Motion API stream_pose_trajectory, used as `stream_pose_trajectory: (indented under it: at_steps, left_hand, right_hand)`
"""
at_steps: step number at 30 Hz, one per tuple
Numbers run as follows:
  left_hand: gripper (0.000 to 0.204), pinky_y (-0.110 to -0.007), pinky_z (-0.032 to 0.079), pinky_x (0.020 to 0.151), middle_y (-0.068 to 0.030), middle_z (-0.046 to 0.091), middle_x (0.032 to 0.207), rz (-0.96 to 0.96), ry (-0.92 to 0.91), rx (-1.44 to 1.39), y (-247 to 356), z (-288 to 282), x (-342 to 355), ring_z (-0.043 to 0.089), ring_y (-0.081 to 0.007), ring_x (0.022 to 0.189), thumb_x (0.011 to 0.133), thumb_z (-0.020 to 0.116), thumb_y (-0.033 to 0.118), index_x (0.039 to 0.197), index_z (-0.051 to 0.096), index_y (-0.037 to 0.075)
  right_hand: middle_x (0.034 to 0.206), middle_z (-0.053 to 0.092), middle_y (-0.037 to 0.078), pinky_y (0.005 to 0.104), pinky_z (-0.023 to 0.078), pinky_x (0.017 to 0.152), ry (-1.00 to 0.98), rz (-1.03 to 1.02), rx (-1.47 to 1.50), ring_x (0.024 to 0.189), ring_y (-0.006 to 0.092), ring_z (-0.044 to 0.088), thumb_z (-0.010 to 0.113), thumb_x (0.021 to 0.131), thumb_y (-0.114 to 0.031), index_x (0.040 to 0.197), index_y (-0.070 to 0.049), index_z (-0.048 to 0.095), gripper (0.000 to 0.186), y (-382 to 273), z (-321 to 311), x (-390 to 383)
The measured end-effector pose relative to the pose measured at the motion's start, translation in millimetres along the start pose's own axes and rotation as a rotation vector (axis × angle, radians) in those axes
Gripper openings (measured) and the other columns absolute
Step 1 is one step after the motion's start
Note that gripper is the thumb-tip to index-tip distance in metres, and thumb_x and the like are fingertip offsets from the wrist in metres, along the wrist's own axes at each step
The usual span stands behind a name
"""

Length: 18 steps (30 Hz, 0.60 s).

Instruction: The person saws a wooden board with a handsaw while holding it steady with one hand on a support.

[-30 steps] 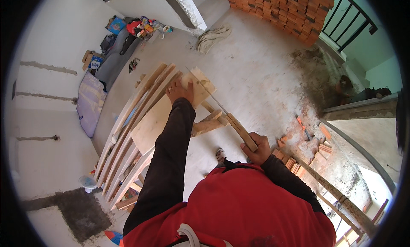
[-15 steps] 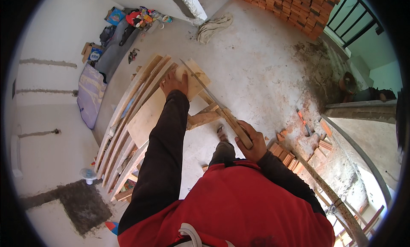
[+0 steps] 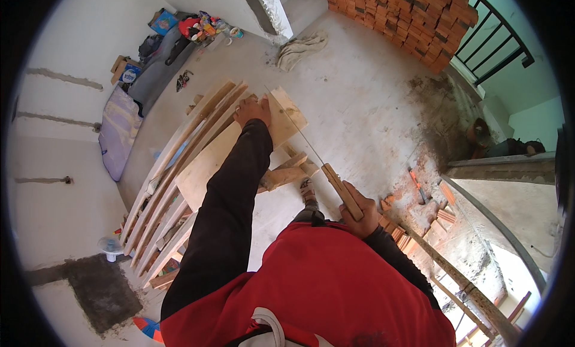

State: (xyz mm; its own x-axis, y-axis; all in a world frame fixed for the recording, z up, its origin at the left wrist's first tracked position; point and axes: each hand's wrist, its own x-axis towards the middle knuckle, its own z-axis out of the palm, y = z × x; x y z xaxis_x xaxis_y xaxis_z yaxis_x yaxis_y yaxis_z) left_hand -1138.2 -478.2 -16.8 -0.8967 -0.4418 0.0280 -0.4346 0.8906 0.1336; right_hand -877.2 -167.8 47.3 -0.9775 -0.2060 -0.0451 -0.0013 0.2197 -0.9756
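My right hand (image 3: 361, 213) is wrapped around the wooden handle (image 3: 342, 192) of a handsaw. Its thin blade (image 3: 309, 144) slants up and left, crossing a pale wooden board (image 3: 290, 112) near the far end. My left hand (image 3: 253, 111), with a ring on one finger, presses on the same board left of the blade, its fingers curled at the board's edge and the fingertips partly hidden. Under the board runs a stack of long timber beams (image 3: 203, 116), and a wooden support (image 3: 287, 173) shows beneath its right side.
Stacked red bricks (image 3: 401, 23) stand at the far right by a black railing (image 3: 500, 41). A hammer with an orange handle (image 3: 417, 182) and loose bricks (image 3: 440, 222) lie on the right. A crumpled cloth (image 3: 302, 49) is ahead; a white fan (image 3: 110, 246) stands at left.
My right hand has drawn the saw slightly back toward me. My left hand's fingers, spread flatter before, are now more curled on the board. The whole view has shifted a little.
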Motion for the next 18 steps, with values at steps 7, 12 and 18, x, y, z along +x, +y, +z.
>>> stream_pose_trajectory:
  at_steps: [7, 12, 18]
  left_hand:
    - [0.06, -0.049, 0.04, 0.103, -0.0119, 0.062, 0.131, -0.062, -0.13, 0.049, 12.4, 8.9, 22.7, 0.058, -0.032, 0.122, 0.097, 0.038, 0.06, 0.124, 0.064, 0.012]
    - [0.06, -0.051, 0.046, 0.098, -0.0142, 0.067, 0.125, 0.077, -0.092, 0.046, 0.9, 33.2, 37.9, 0.063, -0.0336, 0.116, 0.098, 0.035, 0.058, 0.121, 0.067, 0.013]
    - [0.053, -0.05, 0.053, 0.091, -0.0171, 0.071, 0.114, 0.139, -0.086, 0.07, -8.2, 38.7, 34.3, 0.067, -0.0381, 0.108, 0.099, 0.039, 0.051, 0.118, 0.07, 0.013]
  right_hand:
    - [0.1, 0.07, 0.023, 0.0313, 0.053, 0.08, 0.052, -0.071, 0.004, 0.086, 0.0183, 0.07, 0.064, 0.082, -0.001, 0.139, 0.005, 0.05, 0.059, -5.1, 14.4, 14.0]
    - [0.109, 0.071, 0.021, 0.0314, 0.054, 0.083, 0.025, -0.032, 0.001, 0.092, 0.0251, 0.072, 0.064, 0.085, -0.004, 0.141, 0.002, 0.05, 0.058, 4.4, 14.4, 10.3]
    - [0.103, 0.073, 0.018, 0.0356, 0.056, 0.079, 0.015, -0.124, 0.015, 0.084, 0.0271, 0.072, 0.066, 0.088, -0.013, 0.143, -0.004, 0.05, 0.059, 15.2, 12.8, 9.3]
